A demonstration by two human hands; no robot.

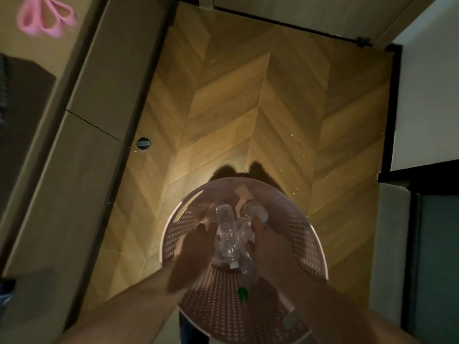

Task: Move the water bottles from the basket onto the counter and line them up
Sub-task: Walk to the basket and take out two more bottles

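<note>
Top-down head view, dim room, light pooled on the floor. Round pinkish perforated plastic basket (305,234) sits on the herringbone wood floor (248,95), directly below the camera. Both forearms reach down into it.

Inside the basket lie several clear plastic water bottles in a loose pile, touching each other. One clear bottle with a white cap (225,235) lies lengthwise in the middle, cap end toward the person. A second clear crumpled bottle (255,211) lies just beside it to the right. A bottle with a green cap (242,291) lies nearer the person, between the forearms.

Left hand (191,249) is motion-blurred, inside the basket just left of the white-capped bottle; its fingers point toward the far wall of the basket; whether they are released or grasping, cannot tell. Right hand (268,244) is on the right side of the pile, fingers (257,225) curled around the crumpled bottle, grasping it.

All bottles seen are in the basket. Beige desk top (10,70) runs along the left edge, with tan cabinet fronts (74,157) below it. A blurred pink looped object (42,16) lies on it at the top left. A small round black floor fitting (143,144) sits by the cabinet base.
</note>
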